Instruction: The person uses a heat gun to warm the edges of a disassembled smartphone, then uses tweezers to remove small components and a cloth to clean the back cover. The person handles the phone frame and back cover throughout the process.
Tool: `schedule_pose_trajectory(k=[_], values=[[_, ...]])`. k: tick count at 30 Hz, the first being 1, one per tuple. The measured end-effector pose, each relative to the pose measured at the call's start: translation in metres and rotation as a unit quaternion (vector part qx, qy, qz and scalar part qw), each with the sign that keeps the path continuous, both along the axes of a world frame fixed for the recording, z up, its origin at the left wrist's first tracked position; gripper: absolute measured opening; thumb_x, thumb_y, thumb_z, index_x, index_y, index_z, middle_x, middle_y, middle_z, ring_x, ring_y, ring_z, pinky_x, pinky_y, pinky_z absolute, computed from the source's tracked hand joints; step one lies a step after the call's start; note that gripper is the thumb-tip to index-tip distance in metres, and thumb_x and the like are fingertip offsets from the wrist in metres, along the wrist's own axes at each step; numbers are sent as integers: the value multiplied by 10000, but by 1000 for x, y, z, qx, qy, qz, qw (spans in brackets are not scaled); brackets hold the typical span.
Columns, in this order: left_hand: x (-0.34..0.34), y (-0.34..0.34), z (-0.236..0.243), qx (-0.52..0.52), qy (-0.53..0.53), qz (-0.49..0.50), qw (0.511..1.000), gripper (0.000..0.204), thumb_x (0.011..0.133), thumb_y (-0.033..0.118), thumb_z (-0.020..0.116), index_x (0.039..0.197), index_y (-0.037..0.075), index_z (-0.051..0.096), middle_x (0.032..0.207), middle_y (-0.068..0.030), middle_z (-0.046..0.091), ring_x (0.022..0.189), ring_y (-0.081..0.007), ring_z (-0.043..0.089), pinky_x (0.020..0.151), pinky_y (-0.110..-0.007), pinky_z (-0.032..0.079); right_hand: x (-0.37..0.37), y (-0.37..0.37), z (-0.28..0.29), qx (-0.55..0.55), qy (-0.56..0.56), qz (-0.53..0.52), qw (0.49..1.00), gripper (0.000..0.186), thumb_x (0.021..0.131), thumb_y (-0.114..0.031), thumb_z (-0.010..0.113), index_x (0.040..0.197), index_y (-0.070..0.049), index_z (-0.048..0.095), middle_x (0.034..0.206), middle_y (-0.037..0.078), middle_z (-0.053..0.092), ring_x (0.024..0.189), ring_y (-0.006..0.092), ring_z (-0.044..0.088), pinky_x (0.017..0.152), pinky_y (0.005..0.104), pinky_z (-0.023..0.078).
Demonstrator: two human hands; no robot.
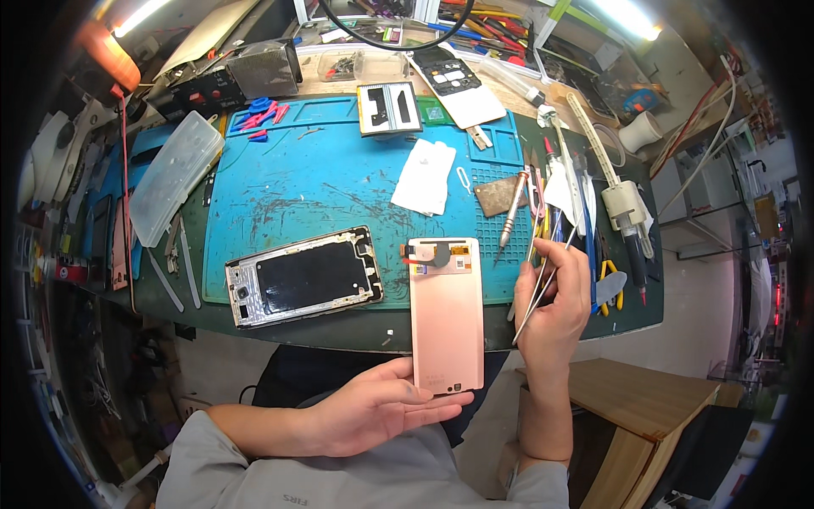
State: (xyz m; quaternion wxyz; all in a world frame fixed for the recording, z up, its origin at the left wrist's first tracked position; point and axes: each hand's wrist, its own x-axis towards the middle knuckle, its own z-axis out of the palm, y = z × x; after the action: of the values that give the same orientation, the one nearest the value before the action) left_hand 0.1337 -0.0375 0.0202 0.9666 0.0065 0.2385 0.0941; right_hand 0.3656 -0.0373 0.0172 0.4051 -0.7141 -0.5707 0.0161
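Observation:
My left hand (pixel 373 407) supports a flat pink phone panel (pixel 447 327) by its lower end, the fingers under it and the thumb at its left side. At the panel's far end show a flex cable, a dark round patch and a bit of red. My right hand (pixel 557 318), just right of the panel, grips metal tweezers (pixel 534 304) whose tips point down toward me, apart from the panel. Left of the panel, an opened phone frame (pixel 309 276) with a black inner face lies on the blue work mat (pixel 339 182).
White paper (pixel 424 176), a screwdriver (pixel 511 212) and a brown plate (pixel 496 197) lie beyond the panel. A clear plastic case (pixel 176 180) is at the left. Yellow-handled pliers (pixel 612 288) and a soldering iron (pixel 627 220) lie at the right. Phone parts (pixel 449 81) sit at the back.

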Motion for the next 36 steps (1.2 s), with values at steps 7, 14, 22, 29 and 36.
schedule_pose_trajectory(k=[7,14,22,29,36], values=[[1,2,1,22,-3,39,999,538,942,-37,461,1458,-85,316,1523,-203,381,1427,-286,394,1201,-402,349,1,0,-5,16,-5,7,1000,256,853,5,691,1101,-10,633,977,115,566,721,213,562,635,326,464],[-2,-2,-9,75,28,-19,997,533,965,14,499,1467,-53,332,1519,-186,382,1409,-276,416,1178,-409,367,5,-1,-6,62,-26,30,997,277,927,-134,694,1157,11,642,959,127,606,757,219,562,656,323,464],[-13,56,63,867,135,-64,475,284,843,121,766,1104,49,681,989,-93,691,848,-253,681,728,-354,563,4,3,-2,102,18,153,983,456,852,-21,643,1282,109,566,1014,203,715,838,268,714,745,333,568],[26,144,33,936,249,-66,241,371,758,194,793,1035,58,587,1010,-86,619,933,-301,605,811,-393,481,-6,25,-1,81,11,196,977,462,781,15,787,1210,61,623,978,184,718,820,276,733,709,333,583],[28,155,17,965,201,-58,159,194,752,74,739,903,49,621,935,-58,633,825,-258,634,717,-366,510,-7,28,-5,94,-39,235,967,441,771,-8,780,1184,45,634,997,170,717,772,258,722,652,311,571]])
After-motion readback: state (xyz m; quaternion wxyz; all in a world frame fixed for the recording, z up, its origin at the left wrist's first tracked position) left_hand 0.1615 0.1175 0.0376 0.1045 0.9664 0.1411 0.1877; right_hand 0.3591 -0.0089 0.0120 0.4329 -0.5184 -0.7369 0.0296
